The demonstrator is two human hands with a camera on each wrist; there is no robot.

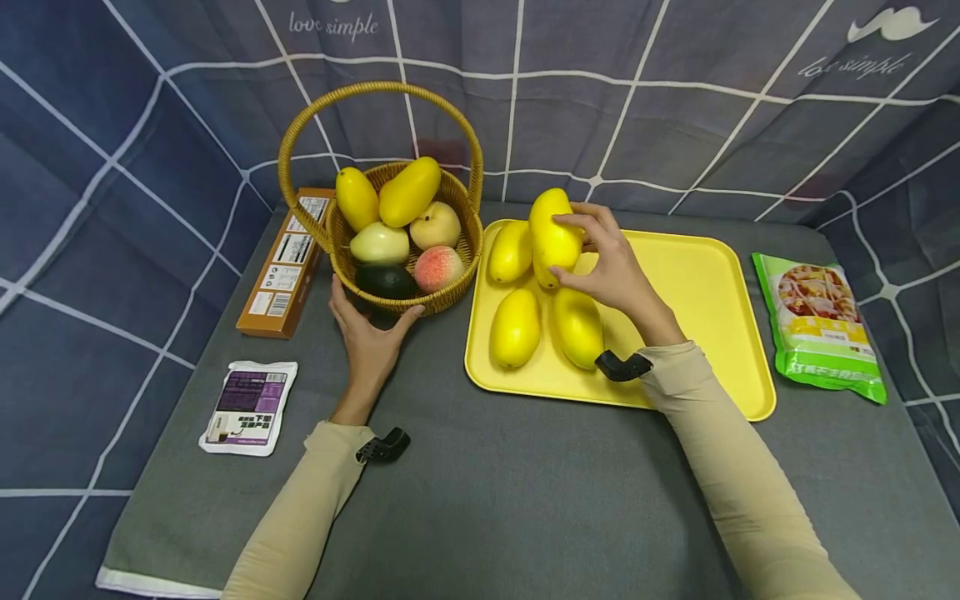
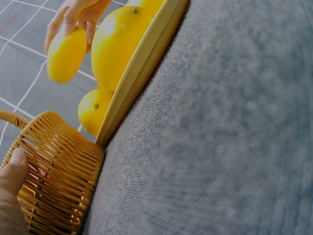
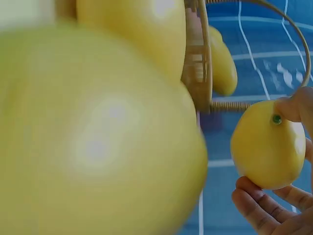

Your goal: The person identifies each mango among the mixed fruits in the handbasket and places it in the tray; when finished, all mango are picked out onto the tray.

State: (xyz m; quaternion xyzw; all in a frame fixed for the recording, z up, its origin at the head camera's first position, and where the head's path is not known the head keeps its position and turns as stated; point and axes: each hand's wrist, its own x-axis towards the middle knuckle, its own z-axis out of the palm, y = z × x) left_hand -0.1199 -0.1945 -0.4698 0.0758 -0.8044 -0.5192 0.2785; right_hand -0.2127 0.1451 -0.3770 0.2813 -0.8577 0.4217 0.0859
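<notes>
My right hand [image 1: 611, 262] grips a yellow mango [image 1: 553, 233] between thumb and fingers, raised over the back left of the yellow tray [image 1: 690, 333]. In the right wrist view the held mango [image 3: 266, 147] shows its green stem end. Three more mangoes lie on the tray, one [image 1: 512, 252] at the back and two [image 1: 516, 329] in front. My left hand [image 1: 369, 337] holds the near side of the wicker basket [image 1: 450, 296], thumb and fingers spread around its wall. Inside the basket are two mangoes [image 1: 409, 192], a pale green fruit [image 1: 380, 243], an avocado [image 1: 385, 282] and peaches [image 1: 438, 268].
Left of the basket lies an orange-brown box [image 1: 281, 271], with a white and purple packet [image 1: 250, 408] nearer the front. A green food bag [image 1: 821, 325] sits right of the tray. The basket's tall handle [image 1: 382, 87] arches upward before the checked curtain [image 1: 570, 108].
</notes>
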